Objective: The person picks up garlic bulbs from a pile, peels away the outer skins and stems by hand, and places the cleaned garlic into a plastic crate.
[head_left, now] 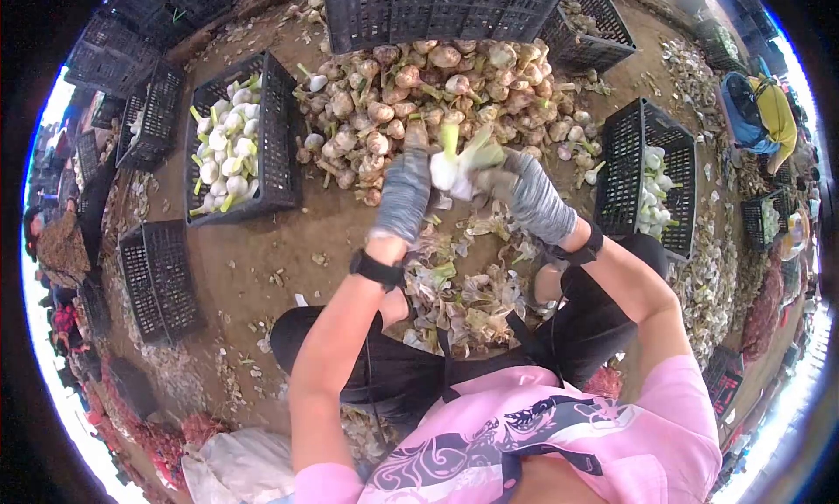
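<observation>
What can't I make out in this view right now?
In the head view:
- Right hand: blur obscures its fingertips, so the exact grip on the garlic bulb is unclear.
- Garlic pile: upper bulbs hide those beneath.
- Large black crate: cut off by the top edge.

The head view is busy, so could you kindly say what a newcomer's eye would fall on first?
Probably the large heap of brownish garlic bulbs on the ground, at the upper centre. Just below it, a white garlic bulb with a green stem shows between the grey-gloved left hand and grey-gloved right hand. Left of the heap, a black plastic crate of white bulbs stands out.
</observation>
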